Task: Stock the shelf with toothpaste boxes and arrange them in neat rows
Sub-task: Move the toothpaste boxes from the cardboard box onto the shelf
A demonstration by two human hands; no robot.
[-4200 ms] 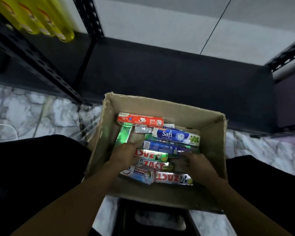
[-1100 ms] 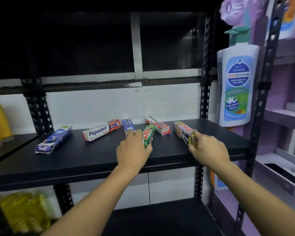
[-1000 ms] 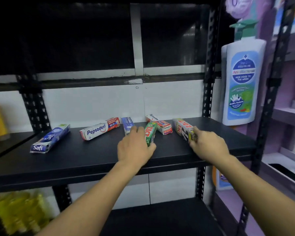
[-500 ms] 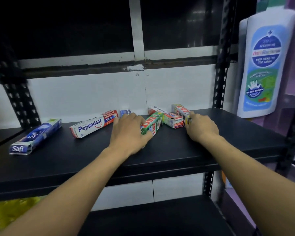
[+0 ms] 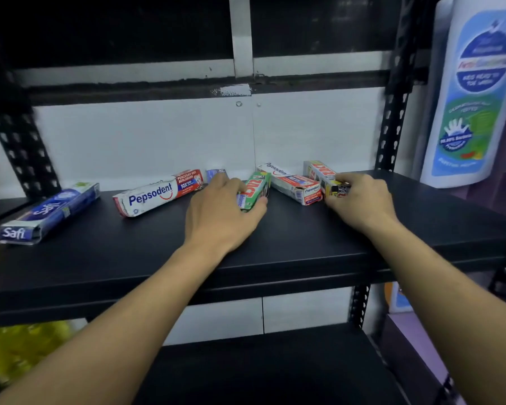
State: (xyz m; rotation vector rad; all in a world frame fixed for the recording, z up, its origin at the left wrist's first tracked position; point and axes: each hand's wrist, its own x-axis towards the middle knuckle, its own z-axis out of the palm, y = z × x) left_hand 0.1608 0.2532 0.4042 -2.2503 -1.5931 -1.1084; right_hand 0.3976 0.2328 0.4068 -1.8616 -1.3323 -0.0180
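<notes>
shelf (image 5: pixel 275 238): six boxes lie flat on it at mixed angles | left hand (image 5: pixel 219 213): grip curled round green Zact box (image 5: pixel 256 188), small blue box (image 5: pixel 215 173) just behind | right hand (image 5: pixel 360 201): grip pinches near end of white Zact box (image 5: pixel 319 171) | between hands: short Pepsodent box (image 5: pixel 292 184) | left side: Safi box (image 5: pixel 47 211), long Pepsodent box (image 5: pixel 158 192)

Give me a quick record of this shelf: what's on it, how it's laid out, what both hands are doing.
Setting: black shelf
Boxes lying flat, left to right: Safi box, large Pepsodent box, small blue box, green Zact box, second Pepsodent box, rightmost Zact box
Layout: scattered at angles, not yet in neat rows
Left hand: grips the green Zact box
Right hand: pinches the near end of the rightmost Zact box
At right: large bottle-shaped display
</notes>
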